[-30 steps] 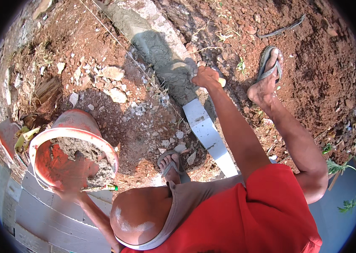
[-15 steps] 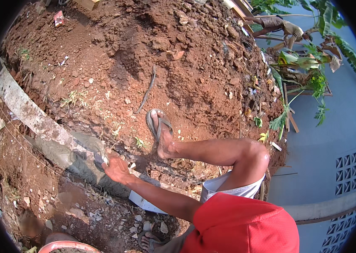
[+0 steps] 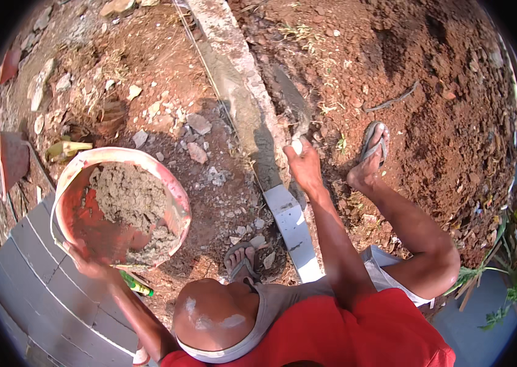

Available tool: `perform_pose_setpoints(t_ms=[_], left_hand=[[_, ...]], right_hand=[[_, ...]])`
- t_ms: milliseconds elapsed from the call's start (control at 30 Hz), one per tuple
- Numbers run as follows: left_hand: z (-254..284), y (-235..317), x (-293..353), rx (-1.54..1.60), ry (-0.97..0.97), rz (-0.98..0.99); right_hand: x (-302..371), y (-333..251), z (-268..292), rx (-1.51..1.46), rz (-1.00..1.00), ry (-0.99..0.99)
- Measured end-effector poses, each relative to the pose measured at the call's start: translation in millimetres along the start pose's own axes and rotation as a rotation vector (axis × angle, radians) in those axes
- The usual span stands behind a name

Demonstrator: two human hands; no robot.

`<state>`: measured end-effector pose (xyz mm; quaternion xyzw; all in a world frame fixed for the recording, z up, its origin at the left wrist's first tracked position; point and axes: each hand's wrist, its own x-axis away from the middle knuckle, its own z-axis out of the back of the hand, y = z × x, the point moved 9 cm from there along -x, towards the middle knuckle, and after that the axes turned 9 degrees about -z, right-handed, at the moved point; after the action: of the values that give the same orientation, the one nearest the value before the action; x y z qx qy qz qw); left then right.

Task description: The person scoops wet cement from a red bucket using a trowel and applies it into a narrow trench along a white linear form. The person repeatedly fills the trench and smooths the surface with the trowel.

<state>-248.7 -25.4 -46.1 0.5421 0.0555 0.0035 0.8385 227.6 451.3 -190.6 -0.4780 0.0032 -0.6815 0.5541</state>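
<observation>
My left hand (image 3: 89, 265) is closed on the near rim of a round reddish bucket (image 3: 81, 229), its fingers partly hidden. Grey wet mortar (image 3: 130, 196) sits inside the bucket, heaped toward the far side. My right hand (image 3: 305, 166) grips the handle of a trowel (image 3: 294, 98), whose mortar-smeared blade points away from me over the soil, just right of a low wall strip (image 3: 228, 37). Fresh mortar (image 3: 234, 92) coats the strip's left side. A pale grey block (image 3: 295, 232) lies in line with the strip, left of my right forearm.
A taut string (image 3: 200, 55) runs along the strip's left side. Stacked grey blocks (image 3: 44, 275) stand at lower left, near a second reddish container (image 3: 12, 160). A green bottle (image 3: 137, 284) lies below the bucket. Loose stones (image 3: 198, 123) and heaped red soil (image 3: 442, 122) surround the strip.
The view has swung left, bringing the bucket and my left hand into sight. My right hand, still holding the trowel, has lifted from the strip's mortar to the soil side.
</observation>
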Motion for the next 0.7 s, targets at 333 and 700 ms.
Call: perform_pose_setpoints(t_ms=[333,700], left_hand=[[-52.6,103.2,67.2,0.103,-0.061,-0.113],[-69.1,113.4,103.8,0.132,-0.189,-0.228]], right_hand=[[183.3,-235.3,-2.6,0.621,0.628,-0.542],[247.6,-178.1,-131.0,0.767,0.551,-0.717]])
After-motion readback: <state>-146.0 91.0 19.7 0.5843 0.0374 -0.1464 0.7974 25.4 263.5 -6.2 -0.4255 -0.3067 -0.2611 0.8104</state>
